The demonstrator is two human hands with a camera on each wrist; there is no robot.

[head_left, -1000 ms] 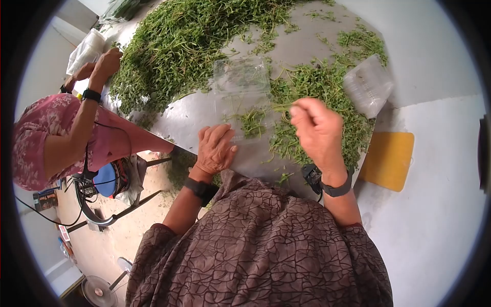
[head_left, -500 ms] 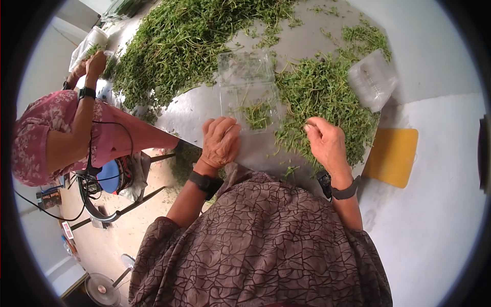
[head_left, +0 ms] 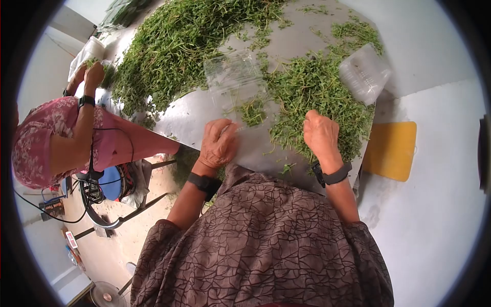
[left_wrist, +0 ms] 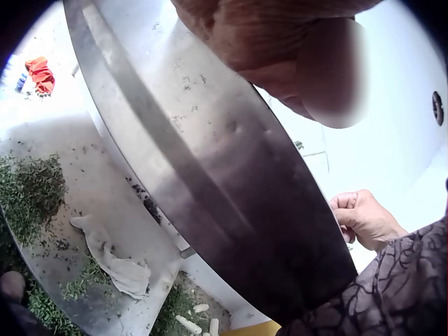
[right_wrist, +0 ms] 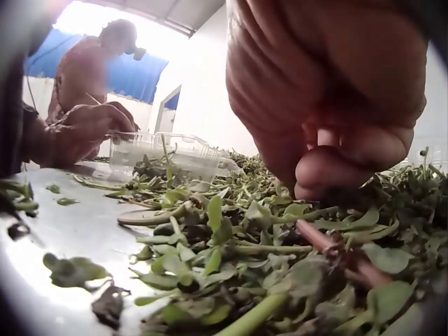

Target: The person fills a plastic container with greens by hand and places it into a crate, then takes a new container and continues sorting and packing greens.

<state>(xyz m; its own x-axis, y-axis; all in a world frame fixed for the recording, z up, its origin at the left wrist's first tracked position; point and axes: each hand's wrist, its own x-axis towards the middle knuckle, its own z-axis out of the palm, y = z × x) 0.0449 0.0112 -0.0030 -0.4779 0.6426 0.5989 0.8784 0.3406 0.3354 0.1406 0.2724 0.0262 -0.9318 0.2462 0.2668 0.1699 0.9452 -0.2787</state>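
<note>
A clear plastic clamshell container lies with its lid folded back on the metal table, some green sprigs in its near half. My left hand, slightly blurred, is by the container's near left side, its fingers loosely bent. Only part of that hand shows in the left wrist view. My right hand is over the near part of a pile of leafy greens. In the right wrist view its curled fingers and thumb pinch down among the leaves; most of what they grip is hidden.
A larger heap of greens covers the table's far left. Nested clear containers stand at the right edge, near a yellow board below. At the left another person handles greens beside a white plastic bag.
My right hand has come down from above the container's right side onto the pile, the sprig no longer visible at its fingertips. My left hand stays by the container. The other person's hands have shifted left.
</note>
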